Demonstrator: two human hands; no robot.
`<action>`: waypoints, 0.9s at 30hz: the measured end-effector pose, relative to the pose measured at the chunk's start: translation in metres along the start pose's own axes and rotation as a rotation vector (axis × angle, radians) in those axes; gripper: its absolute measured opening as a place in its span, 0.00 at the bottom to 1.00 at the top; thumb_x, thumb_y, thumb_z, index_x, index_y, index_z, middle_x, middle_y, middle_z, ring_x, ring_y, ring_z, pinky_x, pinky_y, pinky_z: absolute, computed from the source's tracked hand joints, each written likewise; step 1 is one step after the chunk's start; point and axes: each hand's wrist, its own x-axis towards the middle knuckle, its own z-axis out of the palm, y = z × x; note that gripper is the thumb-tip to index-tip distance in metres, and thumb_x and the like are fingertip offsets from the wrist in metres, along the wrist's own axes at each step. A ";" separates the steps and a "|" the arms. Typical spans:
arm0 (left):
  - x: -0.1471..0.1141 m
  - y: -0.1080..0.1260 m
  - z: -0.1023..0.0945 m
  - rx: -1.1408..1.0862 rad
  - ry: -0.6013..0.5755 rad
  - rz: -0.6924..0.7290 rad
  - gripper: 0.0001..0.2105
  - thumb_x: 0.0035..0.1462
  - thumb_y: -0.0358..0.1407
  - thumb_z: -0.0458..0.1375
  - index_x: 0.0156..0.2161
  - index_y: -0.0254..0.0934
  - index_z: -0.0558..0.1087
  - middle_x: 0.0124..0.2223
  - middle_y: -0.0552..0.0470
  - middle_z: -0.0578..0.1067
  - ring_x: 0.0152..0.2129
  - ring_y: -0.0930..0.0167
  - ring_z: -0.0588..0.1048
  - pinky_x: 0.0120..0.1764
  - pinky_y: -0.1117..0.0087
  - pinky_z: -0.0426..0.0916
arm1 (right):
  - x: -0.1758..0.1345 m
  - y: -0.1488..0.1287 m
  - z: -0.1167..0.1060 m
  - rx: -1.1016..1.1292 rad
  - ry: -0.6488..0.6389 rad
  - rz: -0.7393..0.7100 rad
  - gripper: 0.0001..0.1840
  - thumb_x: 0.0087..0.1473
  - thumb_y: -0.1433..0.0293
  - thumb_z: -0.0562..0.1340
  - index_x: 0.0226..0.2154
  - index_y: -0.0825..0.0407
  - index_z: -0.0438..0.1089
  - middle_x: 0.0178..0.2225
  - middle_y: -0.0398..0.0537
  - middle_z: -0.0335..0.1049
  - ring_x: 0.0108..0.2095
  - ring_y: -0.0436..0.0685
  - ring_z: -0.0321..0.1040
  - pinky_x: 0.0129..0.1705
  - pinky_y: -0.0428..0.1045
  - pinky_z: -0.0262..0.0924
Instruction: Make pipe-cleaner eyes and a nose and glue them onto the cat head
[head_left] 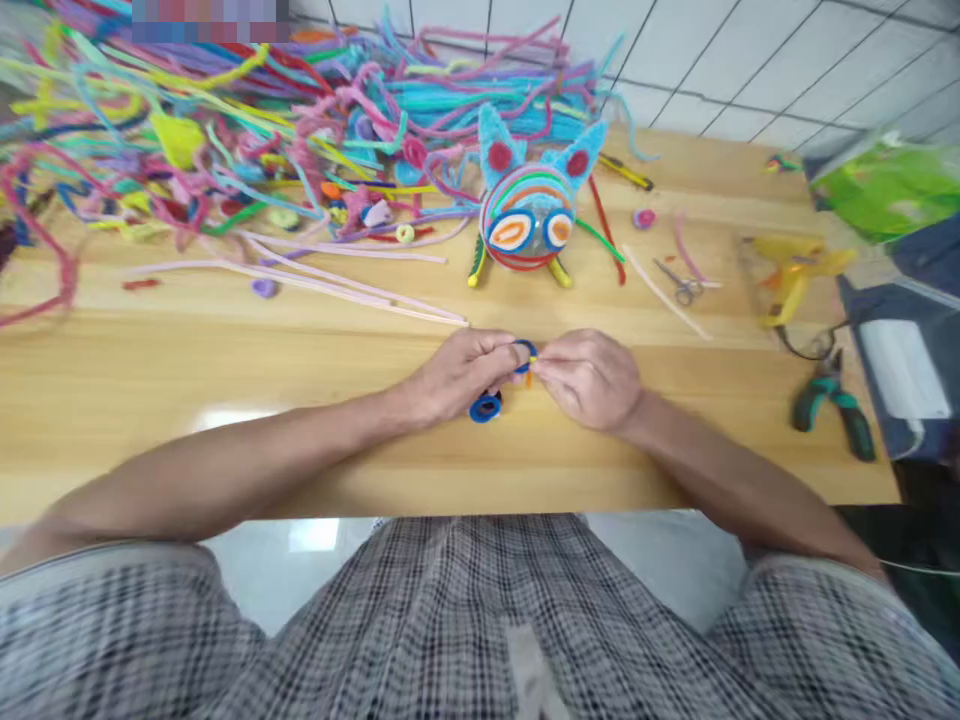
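Over the front of the table, my left hand [469, 375] pinches a small blue pipe-cleaner ring [524, 345]. My right hand [591, 378] is closed, its fingertips pressed together at the ring's right side. A bit of yellow pipe cleaner [533, 359] shows between the two hands, its end hidden in the right fingers. Just below it sticks out a short orange piece [529, 380]. Beneath my left hand is a second blue ring [485, 407] with a dark centre. Beyond the hands stands a striped pipe-cleaner animal figure [529, 200] with blue ears and ringed eyes.
A heap of coloured pipe cleaners [300, 130] fills the back left. Pale pink strands [337, 288] lie left of the hands. To the right are small scissors [684, 285], a yellow glue gun [795, 268] and green-handled pliers [831, 400]. A white tiled wall [720, 60] rises behind.
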 end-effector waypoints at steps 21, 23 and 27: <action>0.004 -0.026 -0.009 1.230 0.291 0.626 0.18 0.78 0.40 0.51 0.37 0.36 0.77 0.33 0.48 0.77 0.27 0.67 0.74 0.32 0.65 0.64 | 0.014 -0.010 -0.002 0.408 -0.370 0.797 0.16 0.69 0.67 0.57 0.27 0.47 0.60 0.22 0.36 0.58 0.24 0.50 0.58 0.31 0.49 0.50; 0.004 -0.026 -0.008 1.232 0.280 0.586 0.19 0.78 0.45 0.51 0.40 0.35 0.77 0.35 0.46 0.78 0.29 0.66 0.76 0.34 0.65 0.66 | 0.011 -0.009 0.000 0.345 -0.350 0.762 0.15 0.68 0.69 0.57 0.27 0.46 0.59 0.22 0.36 0.57 0.24 0.50 0.56 0.31 0.50 0.50; 0.003 -0.026 -0.010 1.194 0.313 0.474 0.27 0.76 0.58 0.50 0.46 0.35 0.77 0.38 0.45 0.79 0.33 0.63 0.79 0.35 0.64 0.68 | 0.003 -0.006 0.004 0.147 -0.298 0.559 0.12 0.68 0.72 0.57 0.30 0.46 0.61 0.25 0.40 0.66 0.27 0.53 0.62 0.34 0.51 0.54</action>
